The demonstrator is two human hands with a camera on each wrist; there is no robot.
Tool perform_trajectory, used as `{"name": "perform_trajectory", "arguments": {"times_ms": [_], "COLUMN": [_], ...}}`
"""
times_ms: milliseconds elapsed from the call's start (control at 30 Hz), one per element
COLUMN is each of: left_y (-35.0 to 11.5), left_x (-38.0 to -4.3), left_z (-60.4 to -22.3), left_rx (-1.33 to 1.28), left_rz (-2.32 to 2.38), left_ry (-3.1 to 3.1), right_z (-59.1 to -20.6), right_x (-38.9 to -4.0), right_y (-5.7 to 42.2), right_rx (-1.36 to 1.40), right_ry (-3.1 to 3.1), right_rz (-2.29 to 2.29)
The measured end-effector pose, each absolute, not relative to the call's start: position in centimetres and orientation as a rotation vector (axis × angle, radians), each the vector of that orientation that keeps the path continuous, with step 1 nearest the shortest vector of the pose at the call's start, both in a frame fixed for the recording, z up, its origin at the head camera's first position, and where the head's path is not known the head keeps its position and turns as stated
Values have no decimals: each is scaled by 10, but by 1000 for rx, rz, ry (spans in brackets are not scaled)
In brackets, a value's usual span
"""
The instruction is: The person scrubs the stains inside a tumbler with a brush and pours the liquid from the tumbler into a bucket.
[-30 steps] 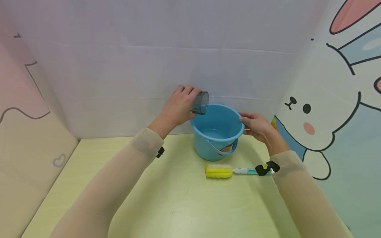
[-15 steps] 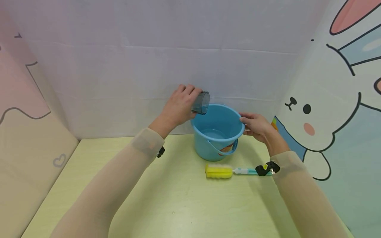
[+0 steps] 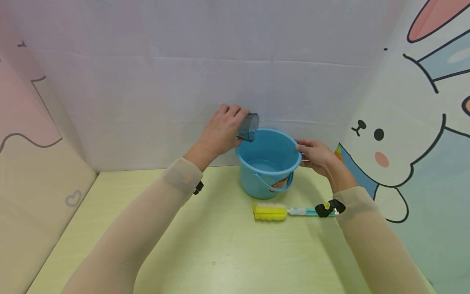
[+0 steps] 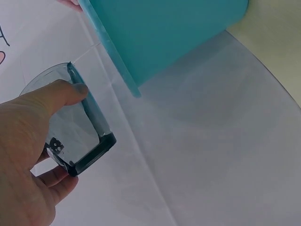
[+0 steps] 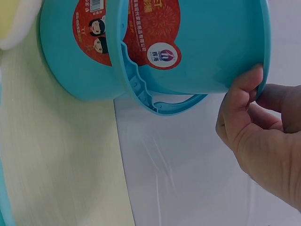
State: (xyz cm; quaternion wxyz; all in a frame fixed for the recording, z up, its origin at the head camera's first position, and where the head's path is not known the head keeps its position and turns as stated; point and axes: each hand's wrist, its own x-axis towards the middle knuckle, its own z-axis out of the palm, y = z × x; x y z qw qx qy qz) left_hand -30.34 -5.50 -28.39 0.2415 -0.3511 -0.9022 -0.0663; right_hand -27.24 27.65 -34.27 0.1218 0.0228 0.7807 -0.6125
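My left hand (image 3: pixel 221 130) grips a clear, grey-tinted cup (image 3: pixel 248 127), its thumb along one side and fingers round the other. The cup is tipped with its mouth toward the right, over the left rim of a blue bucket (image 3: pixel 269 185). In the left wrist view the cup (image 4: pixel 75 122) shows a thick base and a dark mark on its wall. My right hand (image 3: pixel 313 156) pinches the bucket's right rim; the right wrist view shows the thumb and fingers on either side of it. The bucket stands upright, with its handle (image 5: pixel 162 107) hanging down its side below a red label (image 5: pixel 153 33).
A yellow sponge brush (image 3: pixel 269 211) with a white and teal handle lies in front of the bucket on the pale table (image 3: pixel 220 245). A light cloth wall (image 3: pixel 183 90) rises right behind the bucket, and a rabbit-print panel (image 3: pixel 404 151) stands at the right.
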Motion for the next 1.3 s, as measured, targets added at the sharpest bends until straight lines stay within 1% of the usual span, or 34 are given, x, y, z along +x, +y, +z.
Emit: {"name": "perform_trajectory", "arguments": {"times_ms": [1300], "left_y": [-52], "left_x": [-303], "left_z": [-284], "left_rx": [-996], "left_rz": [-144], "left_ry": [-2436], "right_z": [-344], "right_x": [-273], "right_y": [275], "right_rx": [55], "right_ry": [2268], "right_rz": [-1794]}}
